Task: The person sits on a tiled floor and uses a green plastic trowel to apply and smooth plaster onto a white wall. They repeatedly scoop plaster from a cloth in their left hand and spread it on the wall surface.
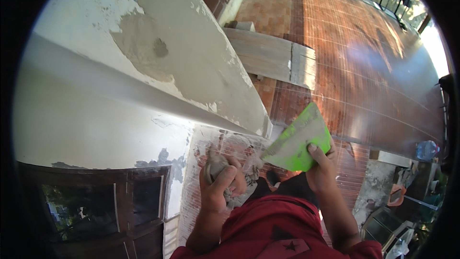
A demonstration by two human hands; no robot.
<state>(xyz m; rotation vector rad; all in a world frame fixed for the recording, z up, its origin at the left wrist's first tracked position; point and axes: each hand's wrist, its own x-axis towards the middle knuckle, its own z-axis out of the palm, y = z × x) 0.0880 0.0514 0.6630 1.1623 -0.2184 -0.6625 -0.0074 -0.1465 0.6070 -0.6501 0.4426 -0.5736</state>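
Observation:
My right hand (322, 163) grips a green plastic plastering board (299, 141) by its edge, thumb on top. Grey plaster smears cover much of its face, and it tilts toward the wall corner. My left hand (223, 187) is closed round a grey, rounded lump (215, 167), possibly a sponge or wad of cloth; its kind is unclear. Just beyond those fingers shows crumpled grey material (251, 176), and I cannot tell whether it is held too. Ahead on the left, the wall (206, 62) bears a broad grey plaster patch with a darker damp spot.
A wooden board (261, 55) lies on the red tiled floor (345, 67) beyond the wall corner. Dark framed windows (91, 206) stand at lower left. On the right are a clear water bottle (426, 150), a cement ledge (376, 182) and assorted clutter.

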